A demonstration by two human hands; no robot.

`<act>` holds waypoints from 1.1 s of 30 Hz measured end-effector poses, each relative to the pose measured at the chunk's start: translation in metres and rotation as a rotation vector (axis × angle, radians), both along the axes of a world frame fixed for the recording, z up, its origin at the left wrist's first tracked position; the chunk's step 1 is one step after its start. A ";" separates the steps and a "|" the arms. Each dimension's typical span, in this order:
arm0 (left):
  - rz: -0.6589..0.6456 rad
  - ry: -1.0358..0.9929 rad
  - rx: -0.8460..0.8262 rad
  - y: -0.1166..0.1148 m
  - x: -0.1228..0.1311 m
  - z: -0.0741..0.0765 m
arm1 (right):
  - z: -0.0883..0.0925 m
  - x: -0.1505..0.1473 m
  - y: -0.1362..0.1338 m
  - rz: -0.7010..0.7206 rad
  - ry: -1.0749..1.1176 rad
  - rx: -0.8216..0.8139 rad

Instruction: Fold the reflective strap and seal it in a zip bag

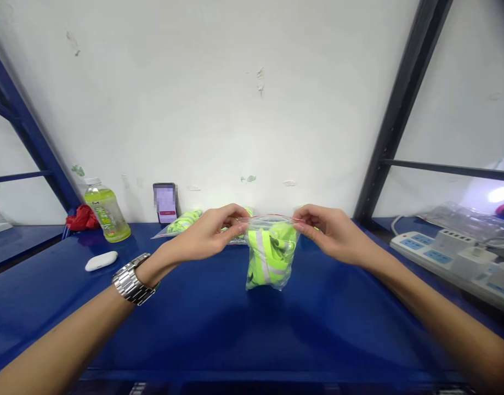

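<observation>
Along the middle of a blue steel shelf (219, 334): one clear zip-top bag (272, 280), red-lined at its mouth, holding folded fluorescent yellow-green reflective fabric (268, 255). The bag hangs upright, its base at or just above the shelf; contact cannot be told.

Left hand (208, 233), wearing a steel link watch (132, 278), pinches the bag's top left corner between thumb and fingers. Right hand (334, 233) pinches the top right corner in the same way. Both sets of fingers are closed on the plastic.

Far left of the hands: a green tea bottle (107, 211), red cloth (82, 218), a white earbud case (101, 261) and an upright phone (165, 203). Directly behind the left hand: more bagged yellow-green items (183, 221). Far right: a white power strip (449, 258).
</observation>
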State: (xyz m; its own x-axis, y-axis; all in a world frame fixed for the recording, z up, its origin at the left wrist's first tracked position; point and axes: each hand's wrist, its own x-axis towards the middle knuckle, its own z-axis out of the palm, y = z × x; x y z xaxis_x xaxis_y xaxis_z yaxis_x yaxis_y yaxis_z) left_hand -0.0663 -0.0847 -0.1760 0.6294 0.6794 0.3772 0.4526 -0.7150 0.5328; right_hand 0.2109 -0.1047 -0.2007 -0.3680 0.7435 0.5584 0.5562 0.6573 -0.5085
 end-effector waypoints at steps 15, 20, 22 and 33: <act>0.105 -0.086 -0.009 -0.002 0.003 0.001 | 0.006 -0.008 -0.011 -0.049 -0.081 0.089; 0.120 -0.012 0.031 -0.002 -0.002 -0.003 | 0.003 -0.008 -0.013 -0.069 -0.106 0.107; 0.107 0.019 0.091 -0.003 -0.006 -0.004 | 0.003 -0.007 -0.013 -0.073 -0.114 0.120; -0.026 0.162 0.618 0.001 -0.012 -0.012 | -0.001 -0.001 -0.013 -0.039 -0.177 0.278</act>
